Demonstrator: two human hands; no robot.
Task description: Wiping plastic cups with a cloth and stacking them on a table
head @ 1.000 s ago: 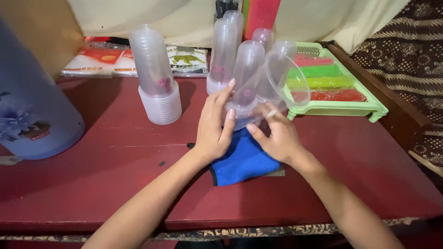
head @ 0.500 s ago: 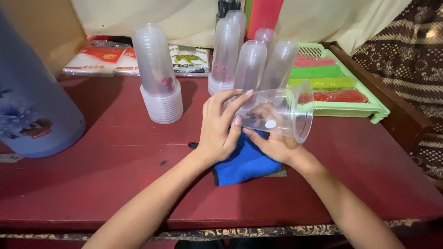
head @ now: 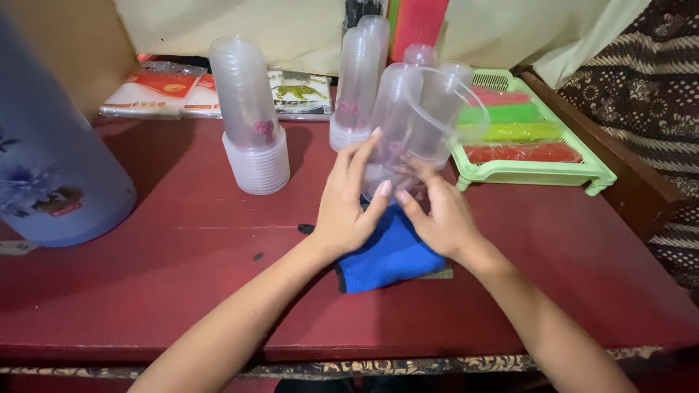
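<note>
Both hands met on one clear plastic cup point(head: 419, 124), which you held tilted, its mouth angled up and away to the right. Your left hand point(head: 349, 200) wrapped the cup's near left side, fingers spread up its wall. Your right hand point(head: 437, 215) cupped its base from below, fingertips pressed against the bottom. Directly beneath both hands a blue cloth point(head: 389, 251) lay on the red worktop point(head: 182, 269). Just beyond your fingers stood stacks of clear cups point(head: 251, 124); right of them, a green tray point(head: 539, 171).
</note>
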